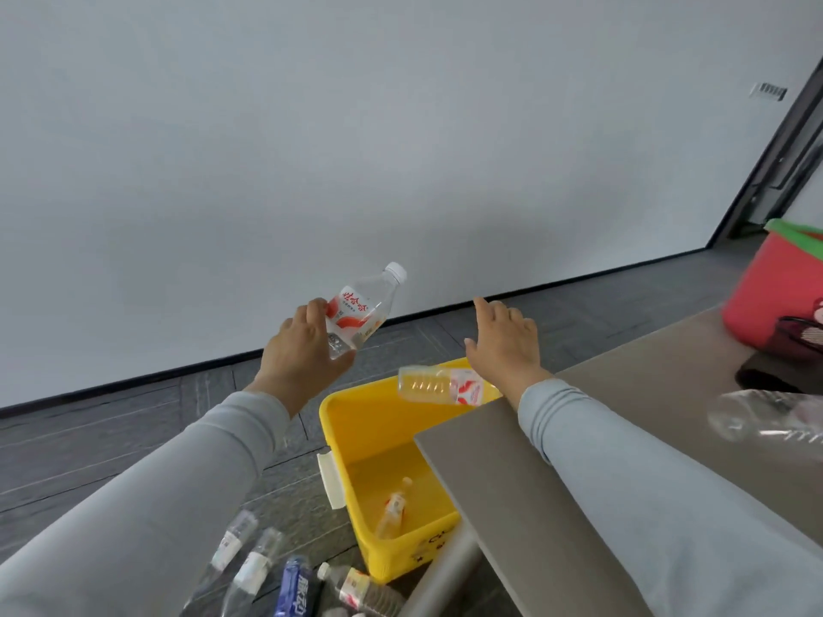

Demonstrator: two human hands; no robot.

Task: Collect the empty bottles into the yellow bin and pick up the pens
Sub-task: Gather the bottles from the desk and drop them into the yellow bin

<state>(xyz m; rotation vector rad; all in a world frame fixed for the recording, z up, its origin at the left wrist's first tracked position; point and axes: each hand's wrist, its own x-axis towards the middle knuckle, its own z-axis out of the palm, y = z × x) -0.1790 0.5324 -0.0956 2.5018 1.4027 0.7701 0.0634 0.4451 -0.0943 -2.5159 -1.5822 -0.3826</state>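
The yellow bin sat on the dark floor, tucked against the corner of the grey table, with one small bottle lying on its bottom. Above the bin's far rim I saw a second clear bottle with a red-and-white label, lying sideways in the air just below my right hand; that hand was spread wide, fingers apart, gripping nothing. My left hand was clamped around the base of a capped water bottle with a red label, held tilted with its white cap pointing up and to the right, left of the bin and above the floor. On the floor near the bin's front corner lay a cluster of more bottles, among them a blue-labelled one and a red-labelled one. A crumpled clear bottle rested on the table at the right edge, and further back a red tub with a green rim stood there. I could make out no pens.
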